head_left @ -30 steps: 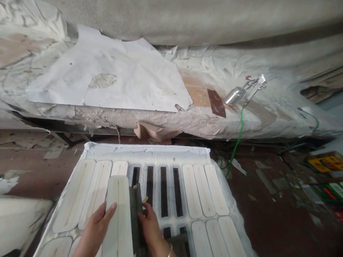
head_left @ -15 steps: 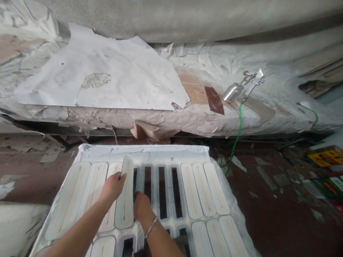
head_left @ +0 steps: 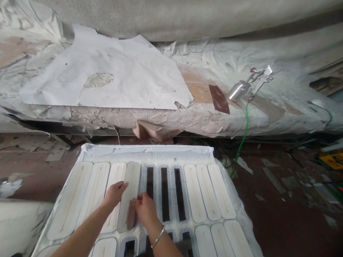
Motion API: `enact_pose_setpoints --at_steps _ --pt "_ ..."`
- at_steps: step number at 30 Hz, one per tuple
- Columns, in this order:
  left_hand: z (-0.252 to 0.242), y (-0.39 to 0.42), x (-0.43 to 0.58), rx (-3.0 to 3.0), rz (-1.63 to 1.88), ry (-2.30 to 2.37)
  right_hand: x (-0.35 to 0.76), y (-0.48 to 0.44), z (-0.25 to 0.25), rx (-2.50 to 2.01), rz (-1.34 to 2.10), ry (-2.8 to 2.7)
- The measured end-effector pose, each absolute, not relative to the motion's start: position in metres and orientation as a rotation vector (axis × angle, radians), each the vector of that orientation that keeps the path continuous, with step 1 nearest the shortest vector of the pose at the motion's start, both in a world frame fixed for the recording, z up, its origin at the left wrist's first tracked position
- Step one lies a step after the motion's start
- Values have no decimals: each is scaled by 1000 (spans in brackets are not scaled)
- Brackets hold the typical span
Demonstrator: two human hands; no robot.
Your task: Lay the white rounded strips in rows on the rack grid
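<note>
A long pale panel with rounded ends (head_left: 132, 172) lies nearly flat over a slot of the covered rack (head_left: 184, 154). My left hand (head_left: 115, 194) is closed at its left edge, thumb and fingers pinching there. From the other side, my right hand (head_left: 146, 209) has its fingertips together on the panel's right edge; a bracelet (head_left: 158, 237) circles that wrist. Left of the held panel sits a similar white panel (head_left: 117, 171) with a thin brown line down its middle. Dark open slots (head_left: 164, 194) lie just right of my right hand.
More white panels (head_left: 208, 191) fill the rack's right side. Behind stands a bench covered in whitened sheets, bearing white paper (head_left: 134, 76) and a metal spray gun (head_left: 240, 90) with a green hose (head_left: 244, 129). Scraps litter the dark red floor (head_left: 267, 227); crates (head_left: 336, 160) stand far right.
The panel has gone from tilted up to nearly flat over the slot. My right hand has come from beside its raised edge to pinching that edge. The view has shifted slightly.
</note>
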State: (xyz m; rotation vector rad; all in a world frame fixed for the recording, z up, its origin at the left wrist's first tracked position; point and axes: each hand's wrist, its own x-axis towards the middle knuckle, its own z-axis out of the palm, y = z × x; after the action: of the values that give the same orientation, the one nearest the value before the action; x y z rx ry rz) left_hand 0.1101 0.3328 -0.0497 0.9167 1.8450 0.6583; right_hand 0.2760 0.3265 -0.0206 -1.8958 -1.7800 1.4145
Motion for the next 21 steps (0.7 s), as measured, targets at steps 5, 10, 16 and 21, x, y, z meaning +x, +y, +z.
enact_pose_setpoints --at_steps 5,10,16,21 --pt "-51 329 99 853 707 1700 270 334 -18 -1942 1408 -1815" --pt "-51 337 105 976 554 1879 273 344 -30 -1894 1469 -1781" --pt "-28 342 96 1246 316 2031 271 341 -40 -1925 1584 -1575" --pt "-25 328 82 1619 328 2030 270 332 -39 -1886 1545 -1512"
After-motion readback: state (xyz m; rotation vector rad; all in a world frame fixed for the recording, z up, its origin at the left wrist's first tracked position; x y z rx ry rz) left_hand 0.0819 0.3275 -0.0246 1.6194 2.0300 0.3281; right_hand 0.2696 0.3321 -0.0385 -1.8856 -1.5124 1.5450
